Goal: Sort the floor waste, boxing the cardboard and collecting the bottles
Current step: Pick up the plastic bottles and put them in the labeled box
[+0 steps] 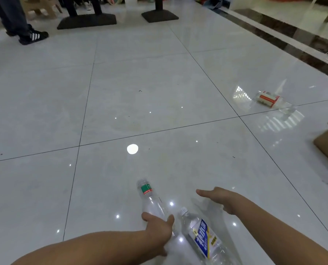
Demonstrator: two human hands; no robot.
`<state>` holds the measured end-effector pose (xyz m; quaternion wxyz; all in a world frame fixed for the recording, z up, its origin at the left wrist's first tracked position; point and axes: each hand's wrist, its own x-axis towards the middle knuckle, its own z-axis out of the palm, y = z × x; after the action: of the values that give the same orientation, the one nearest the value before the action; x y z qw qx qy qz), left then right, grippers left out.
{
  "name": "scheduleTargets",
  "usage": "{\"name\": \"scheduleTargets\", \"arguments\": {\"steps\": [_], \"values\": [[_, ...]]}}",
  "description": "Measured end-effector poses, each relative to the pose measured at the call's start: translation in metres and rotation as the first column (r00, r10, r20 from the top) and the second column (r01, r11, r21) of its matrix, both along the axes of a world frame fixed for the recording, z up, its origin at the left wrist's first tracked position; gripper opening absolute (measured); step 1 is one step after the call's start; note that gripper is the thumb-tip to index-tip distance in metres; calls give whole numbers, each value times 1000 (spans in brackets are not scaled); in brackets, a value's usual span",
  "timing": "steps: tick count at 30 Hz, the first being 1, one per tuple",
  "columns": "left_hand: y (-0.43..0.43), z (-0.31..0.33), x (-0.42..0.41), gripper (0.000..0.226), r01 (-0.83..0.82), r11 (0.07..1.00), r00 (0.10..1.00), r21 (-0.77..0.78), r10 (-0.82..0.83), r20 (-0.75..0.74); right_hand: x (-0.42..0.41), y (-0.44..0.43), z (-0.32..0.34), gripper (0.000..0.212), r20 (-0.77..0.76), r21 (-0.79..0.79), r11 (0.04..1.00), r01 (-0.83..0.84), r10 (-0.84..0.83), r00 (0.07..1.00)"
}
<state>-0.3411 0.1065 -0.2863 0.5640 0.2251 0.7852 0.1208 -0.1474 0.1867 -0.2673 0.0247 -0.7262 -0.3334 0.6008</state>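
Currently: left hand (160,227) grips green-label bottle (147,190); right hand (221,197) spread, empty, near blue-label bottle (203,236).

Bright, even overhead light bounces off the glossy pale grey tiled floor (132,92) as one round white glare spot (132,149), pinpoint sparkles near the clear green-labelled plastic bottle (149,197), and a barred window reflection (241,94) beside the lying clear plastic bottle with a red-and-white label (268,99). Shadows are faint, with only a soft grey shadow (209,207) under the outstretched right hand (222,197). The wide lens bows the dark grout lines (159,131), and the far black table bases (86,21) look smeared.
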Motion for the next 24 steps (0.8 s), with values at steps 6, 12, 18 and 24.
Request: {"name": "scheduleTargets", "arguments": {"steps": [6, 12, 18, 24], "values": [[0, 13, 39, 86, -167, 985, 973, -50, 173, 152, 9, -12, 1, 101, 9, -149, 986, -71, 73, 997], [13, 10, 62, 98, -121, 992, 977, -46, 127, 168, 6, -22, -2, 71, 32, -213, 930, -300, 313, 949], [32, 3, 66, 95, 31, 1000, 981, -5, -29, 193, 15, -21, 2, 74, 122, -31, 999, 14, -10, 992], [43, -7, 67, 92, 230, 973, 960, 28, -231, 161, 14, -67, -6, 73, 173, 19, 963, 267, -266, 948]]}}
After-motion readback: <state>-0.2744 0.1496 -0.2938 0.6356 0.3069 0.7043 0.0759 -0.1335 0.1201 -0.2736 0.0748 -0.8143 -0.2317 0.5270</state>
